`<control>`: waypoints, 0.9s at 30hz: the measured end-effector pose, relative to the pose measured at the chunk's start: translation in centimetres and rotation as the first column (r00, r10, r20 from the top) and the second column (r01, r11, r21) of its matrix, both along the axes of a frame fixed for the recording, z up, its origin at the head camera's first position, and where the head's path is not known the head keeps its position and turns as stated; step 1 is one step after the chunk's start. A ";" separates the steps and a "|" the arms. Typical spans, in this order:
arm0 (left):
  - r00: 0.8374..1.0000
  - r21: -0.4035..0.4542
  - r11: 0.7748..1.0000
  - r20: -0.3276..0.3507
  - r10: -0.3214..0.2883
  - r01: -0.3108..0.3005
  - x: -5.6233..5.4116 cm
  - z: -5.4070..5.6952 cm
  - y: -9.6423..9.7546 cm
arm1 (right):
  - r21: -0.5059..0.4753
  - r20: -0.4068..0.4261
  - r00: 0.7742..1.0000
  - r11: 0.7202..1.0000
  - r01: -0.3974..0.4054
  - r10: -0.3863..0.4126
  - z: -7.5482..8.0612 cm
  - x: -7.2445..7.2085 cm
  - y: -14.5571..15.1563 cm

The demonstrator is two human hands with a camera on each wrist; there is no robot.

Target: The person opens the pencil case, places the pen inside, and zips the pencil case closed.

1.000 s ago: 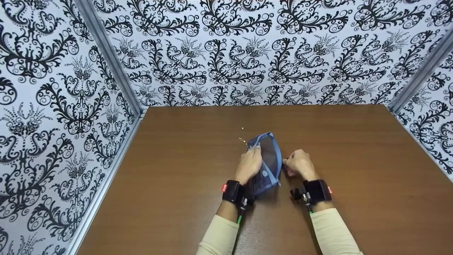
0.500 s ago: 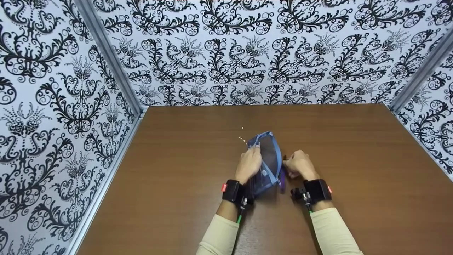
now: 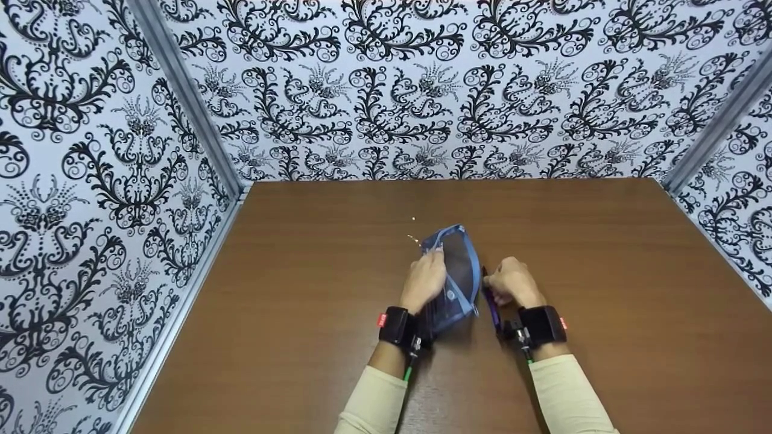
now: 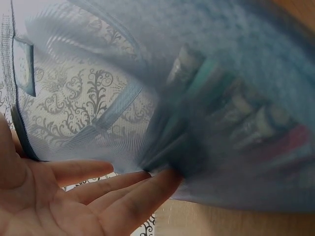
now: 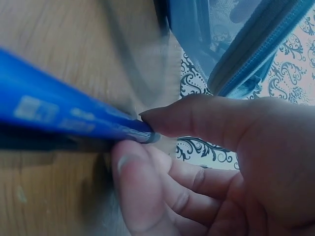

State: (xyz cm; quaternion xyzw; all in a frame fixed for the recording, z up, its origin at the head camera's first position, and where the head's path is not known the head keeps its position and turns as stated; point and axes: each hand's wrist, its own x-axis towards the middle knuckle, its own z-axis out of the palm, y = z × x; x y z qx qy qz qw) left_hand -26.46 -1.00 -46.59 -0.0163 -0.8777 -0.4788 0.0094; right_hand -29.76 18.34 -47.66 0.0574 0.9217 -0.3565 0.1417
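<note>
My left hand [image 3: 424,281] grips the side of a blue mesh zip pouch [image 3: 463,269] near the middle of the table. The pouch's zipped mouth gapes toward the right. Through the mesh in the left wrist view, several slim items with teal and pink parts [image 4: 290,141] show blurred, and the fabric bunches at my fingertips. Just right of the pouch, my right hand [image 3: 512,282] pinches a blue-purple pen [image 3: 493,310] between thumb and fingers. In the right wrist view the pen's blue barrel [image 5: 59,105] carries pale print, and its end lies between my thumb and fingertip.
Both hands work over a brown wooden table [image 3: 301,313]. Small pale bits [image 3: 414,240] lie on it behind the pouch. Patterned walls [image 3: 398,90] enclose the back and sides. Each wrist wears a black band [image 3: 541,324] with a small camera.
The pen has come into view beside the pouch and shifted right, its lower end swinging toward the right wrist. The left hand and pouch stay nearly still.
</note>
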 end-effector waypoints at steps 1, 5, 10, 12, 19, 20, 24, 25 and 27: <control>1.000 -0.001 1.000 0.000 0.001 -0.001 0.0 0.0 0.0 | 0.004 -0.002 1.000 1.000 -0.006 0.006 0.0 0.0 0.0; 1.000 -0.013 1.000 -0.006 -0.001 0.001 -0.1 -0.1 0.0 | 0.013 -0.012 1.000 1.000 -0.026 0.027 0.1 0.2 0.2; 1.000 -0.024 1.000 -0.012 -0.004 0.004 -0.1 0.0 0.1 | 0.042 -0.018 0.999 0.998 -0.037 0.038 0.4 0.4 0.3; 1.000 -0.022 1.000 -0.015 -0.001 0.001 -0.1 0.0 0.1 | 0.064 -0.027 0.999 0.997 -0.040 0.041 0.6 0.5 0.4; 1.000 -0.026 1.000 -0.022 0.002 -0.003 -0.1 -0.1 0.2 | 0.104 -0.063 0.998 0.995 -0.008 0.014 1.6 0.8 0.5; 1.000 -0.026 1.000 -0.021 0.001 -0.002 -0.1 -0.1 0.2 | 0.106 -0.067 0.998 0.994 -0.007 0.015 1.7 0.9 0.6; 1.000 -0.023 1.000 -0.015 0.006 -0.006 -0.1 -0.1 0.2 | 0.092 -0.083 0.996 0.996 -0.006 0.013 2.3 1.0 0.7; 1.000 -0.022 1.000 -0.012 0.006 -0.006 -0.1 -0.1 0.2 | 0.081 -0.085 0.996 0.997 -0.003 0.010 2.4 1.0 0.7; 1.000 -0.023 1.000 -0.009 0.006 -0.006 -0.1 -0.1 0.1 | 0.059 -0.089 0.996 0.998 0.006 -0.001 2.6 1.0 0.7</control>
